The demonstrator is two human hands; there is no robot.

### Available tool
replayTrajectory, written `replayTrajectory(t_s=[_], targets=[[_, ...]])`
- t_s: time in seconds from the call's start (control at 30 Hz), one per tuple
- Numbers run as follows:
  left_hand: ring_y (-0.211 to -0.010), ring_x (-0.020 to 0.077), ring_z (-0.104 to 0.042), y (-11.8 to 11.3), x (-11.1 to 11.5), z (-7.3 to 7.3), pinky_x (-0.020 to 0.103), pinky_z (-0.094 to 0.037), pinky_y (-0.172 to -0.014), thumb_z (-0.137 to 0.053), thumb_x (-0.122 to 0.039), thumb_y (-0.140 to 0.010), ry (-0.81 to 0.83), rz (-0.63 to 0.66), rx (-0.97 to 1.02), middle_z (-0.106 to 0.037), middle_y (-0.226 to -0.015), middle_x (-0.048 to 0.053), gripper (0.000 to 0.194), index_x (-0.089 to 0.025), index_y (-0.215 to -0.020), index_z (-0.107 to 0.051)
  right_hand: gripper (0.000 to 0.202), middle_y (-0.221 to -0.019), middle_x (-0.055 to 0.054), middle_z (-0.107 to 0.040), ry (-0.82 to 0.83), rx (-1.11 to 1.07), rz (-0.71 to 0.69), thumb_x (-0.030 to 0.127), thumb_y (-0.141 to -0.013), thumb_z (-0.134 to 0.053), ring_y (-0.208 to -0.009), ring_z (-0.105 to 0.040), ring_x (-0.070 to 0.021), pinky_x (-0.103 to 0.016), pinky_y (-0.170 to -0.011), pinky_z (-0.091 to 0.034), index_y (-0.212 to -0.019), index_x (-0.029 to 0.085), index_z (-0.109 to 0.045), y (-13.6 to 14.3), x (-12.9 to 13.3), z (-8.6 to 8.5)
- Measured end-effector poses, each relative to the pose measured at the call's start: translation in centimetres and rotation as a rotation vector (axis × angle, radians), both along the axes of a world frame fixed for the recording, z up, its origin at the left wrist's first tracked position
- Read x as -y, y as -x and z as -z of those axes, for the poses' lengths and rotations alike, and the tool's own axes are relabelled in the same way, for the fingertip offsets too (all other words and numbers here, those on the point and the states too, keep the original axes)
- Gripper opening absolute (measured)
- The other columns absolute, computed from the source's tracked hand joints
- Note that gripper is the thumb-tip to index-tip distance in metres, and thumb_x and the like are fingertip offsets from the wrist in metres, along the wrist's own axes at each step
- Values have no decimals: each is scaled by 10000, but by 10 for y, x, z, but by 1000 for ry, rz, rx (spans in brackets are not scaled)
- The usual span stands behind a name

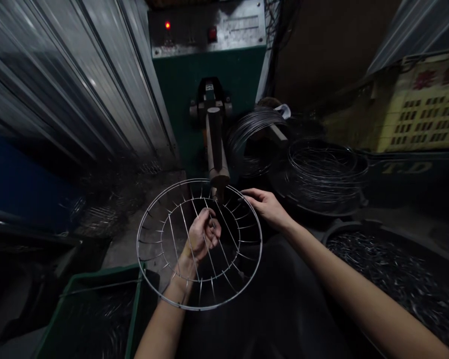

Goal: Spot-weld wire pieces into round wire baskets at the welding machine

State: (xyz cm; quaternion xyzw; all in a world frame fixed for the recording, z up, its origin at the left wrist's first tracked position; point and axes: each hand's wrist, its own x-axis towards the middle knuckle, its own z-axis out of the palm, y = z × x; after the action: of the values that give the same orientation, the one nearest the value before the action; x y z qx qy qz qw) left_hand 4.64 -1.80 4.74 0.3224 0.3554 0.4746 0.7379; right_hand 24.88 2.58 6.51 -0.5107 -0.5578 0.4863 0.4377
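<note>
Head view: left hand [205, 233] beneath wire rack [201, 280], right hand [268, 206] perhaps touching.

Looks like smooth, glossy metal wire throughout the rack [201, 280]. Shows worn, stained metal on the far panel [243, 25], smooth paint on the machine [179, 75], ribbed, shiny sheet metal along the left wall [86, 65]. Gleams as metal wire in the coil [260, 117]; looks like matt plastic in the far-right crate [391, 112] and near-left bin [101, 274].
</note>
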Motion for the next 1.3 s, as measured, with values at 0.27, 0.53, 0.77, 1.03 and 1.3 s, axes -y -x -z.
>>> replayTrajectory(t_s=[0.27,0.53,0.77,1.03,1.3], targets=[[-287,77,-438,-2,-4,1,121,-298,-288,-501,-431,-846,2,20,9,-560,-463,-32,239,-200,-873,-446,423,-861,-38,-692,-22,-19,7,483,-697,-684,-740,-585,-150,-275,-674,-457,-967,159,-709,1,-2,2],[-294,74,-434,-8,-2,1,125,-305,-293,-482,-409,-859,5,-40,22,-538,-454,-45,215,-195,-855,-454,422,-759,-7,-654,32,-141,-23,446,-645,-724,-639,-526,-104,-241,-594,-406,-944,148,-703,5,-2,7],[-282,74,-404,-14,7,3,130,-290,-288,-458,-454,-866,-35,-98,-14,-550,-461,-39,248,-210,-839,-423,463,-738,-6,-632,57,-146,-39,475,-621,-742,-589,-470,-87,-231,-543,-360,-939,141,-699,8,-10,14],[-290,69,-395,-11,4,0,124,-282,-293,-454,-447,-866,-14,-67,-2,-536,-449,-37,246,-205,-830,-430,492,-715,6,-604,46,-116,-27,510,-638,-727,-536,-386,-66,-225,-500,-290,-977,155,-699,8,-13,22],[-279,71,-407,-10,3,-3,127,-292,-290,-463,-446,-864,45,-71,33,-519,-441,-50,252,-196,-844,-442,490,-658,25,-560,33,-118,-52,505,-642,-714,-524,-372,-60,-222,-487,-279,-967,140,-687,14,-10,15]])
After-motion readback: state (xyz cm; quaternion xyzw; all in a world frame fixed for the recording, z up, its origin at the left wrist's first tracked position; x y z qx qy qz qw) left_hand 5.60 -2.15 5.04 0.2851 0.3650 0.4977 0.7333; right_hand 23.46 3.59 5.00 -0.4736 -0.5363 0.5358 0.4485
